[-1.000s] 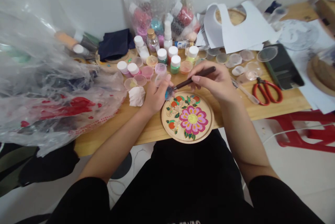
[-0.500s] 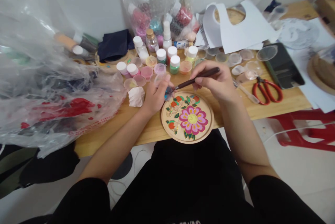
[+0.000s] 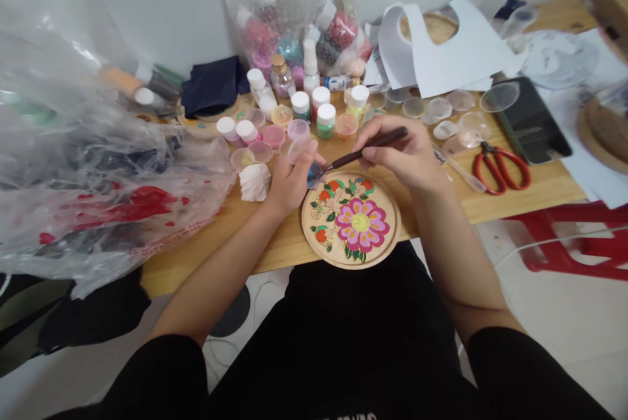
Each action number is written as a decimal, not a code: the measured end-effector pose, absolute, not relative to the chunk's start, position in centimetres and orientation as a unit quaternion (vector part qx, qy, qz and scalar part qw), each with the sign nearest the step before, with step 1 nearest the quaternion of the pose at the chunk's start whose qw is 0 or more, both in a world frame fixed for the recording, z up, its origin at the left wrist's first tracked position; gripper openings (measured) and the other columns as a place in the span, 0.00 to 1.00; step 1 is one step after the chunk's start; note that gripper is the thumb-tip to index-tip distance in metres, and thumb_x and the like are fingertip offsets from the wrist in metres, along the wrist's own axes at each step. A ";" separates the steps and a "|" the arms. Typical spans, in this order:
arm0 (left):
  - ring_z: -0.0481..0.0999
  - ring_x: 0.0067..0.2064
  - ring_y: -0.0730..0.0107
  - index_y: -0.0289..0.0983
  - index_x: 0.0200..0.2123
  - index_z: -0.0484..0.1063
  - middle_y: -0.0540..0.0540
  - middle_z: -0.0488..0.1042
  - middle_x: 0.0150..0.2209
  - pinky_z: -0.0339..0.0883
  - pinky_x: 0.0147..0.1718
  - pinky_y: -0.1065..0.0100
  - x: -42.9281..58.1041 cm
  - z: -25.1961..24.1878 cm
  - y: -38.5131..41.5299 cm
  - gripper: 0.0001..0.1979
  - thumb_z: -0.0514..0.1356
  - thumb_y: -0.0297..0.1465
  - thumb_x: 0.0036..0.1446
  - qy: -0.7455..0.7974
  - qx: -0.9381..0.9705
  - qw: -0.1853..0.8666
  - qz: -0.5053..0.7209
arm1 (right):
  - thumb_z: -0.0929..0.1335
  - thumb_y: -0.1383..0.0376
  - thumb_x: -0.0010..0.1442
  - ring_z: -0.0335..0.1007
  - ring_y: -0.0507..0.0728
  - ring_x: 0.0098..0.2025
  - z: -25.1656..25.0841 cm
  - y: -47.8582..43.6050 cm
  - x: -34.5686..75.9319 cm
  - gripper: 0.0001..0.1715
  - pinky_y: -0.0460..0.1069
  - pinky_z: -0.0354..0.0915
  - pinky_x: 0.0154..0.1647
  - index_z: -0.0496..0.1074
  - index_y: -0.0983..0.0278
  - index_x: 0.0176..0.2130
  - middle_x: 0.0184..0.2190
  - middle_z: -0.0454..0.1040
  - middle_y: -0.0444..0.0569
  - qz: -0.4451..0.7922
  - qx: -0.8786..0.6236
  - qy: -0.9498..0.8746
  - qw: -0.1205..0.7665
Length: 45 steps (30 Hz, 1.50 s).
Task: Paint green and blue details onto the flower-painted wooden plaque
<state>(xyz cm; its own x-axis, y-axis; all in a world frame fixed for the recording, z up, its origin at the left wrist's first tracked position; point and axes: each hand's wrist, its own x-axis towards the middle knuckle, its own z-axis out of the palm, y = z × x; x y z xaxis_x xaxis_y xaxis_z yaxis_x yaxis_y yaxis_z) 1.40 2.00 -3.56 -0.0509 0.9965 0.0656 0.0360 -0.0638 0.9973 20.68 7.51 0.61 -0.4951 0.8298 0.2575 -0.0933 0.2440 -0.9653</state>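
My left hand [image 3: 293, 179] is closed around a small clear cup [image 3: 314, 175] with blue paint in it, tilted above the plate's upper left edge. In my right hand [image 3: 400, 152] is a dark-handled tool [image 3: 366, 153] with a thin metal tip, held like a pen. Its tip reaches to the blue cup; whether it touches the paint I cannot tell. Below both hands lies a round wooden plate [image 3: 314, 245], overhanging the table's front edge. It bears a pink and magenta flower [image 3: 362, 222] with a yellow centre, orange round shapes and green leaves, all outlined in gold.
Behind my hands stand several white-capped paint bottles [image 3: 326, 120] and small paint cups [image 3: 273, 137]. A crumpled tissue [image 3: 254, 182] lies left, near a big plastic bag [image 3: 147, 210]. Rightward are red-handled pliers [image 3: 500, 168], a phone [image 3: 532, 120] and cut white paper [image 3: 444, 57].
Both hands stay almost in place, with the tool's tip still at the blue cup. The view has shifted very slightly.
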 end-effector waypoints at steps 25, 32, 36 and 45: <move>0.70 0.17 0.74 0.37 0.20 0.72 0.50 0.67 0.15 0.61 0.14 0.72 1.5 -4.0 2.1 0.36 0.58 0.64 0.57 0.487 0.502 0.479 0.531 | 0.78 0.49 0.55 0.65 0.47 0.19 0.0 7.8 20.3 0.20 0.46 0.67 0.20 0.74 0.61 0.29 0.21 0.70 0.39 0.540 -0.285 -0.630 0.481; 0.70 0.18 0.74 0.36 0.21 0.73 0.49 0.70 0.16 0.61 0.16 0.71 1.5 -4.2 2.1 0.35 0.58 0.64 0.58 0.496 0.498 0.472 0.532 | 0.77 0.42 0.54 0.65 0.48 0.19 -0.6 8.0 20.3 0.26 0.46 0.65 0.19 0.75 0.60 0.30 0.19 0.69 0.39 0.549 -0.295 -0.633 0.460; 0.70 0.18 0.73 0.36 0.22 0.75 0.47 0.71 0.17 0.61 0.15 0.71 1.5 -4.2 2.1 0.36 0.59 0.65 0.56 0.499 0.493 0.473 0.533 | 0.77 0.39 0.52 0.64 0.48 0.17 -0.8 8.3 20.2 0.28 0.46 0.61 0.17 0.75 0.60 0.29 0.18 0.71 0.39 0.556 -0.315 -0.624 0.449; 0.69 0.18 0.74 0.37 0.21 0.73 0.49 0.68 0.16 0.60 0.15 0.72 1.4 -3.9 2.1 0.35 0.58 0.63 0.58 0.484 0.509 0.479 0.526 | 0.78 0.38 0.47 0.69 0.50 0.17 -0.8 8.4 20.0 0.31 0.46 0.62 0.17 0.72 0.61 0.27 0.18 0.74 0.40 0.567 -0.351 -0.600 0.443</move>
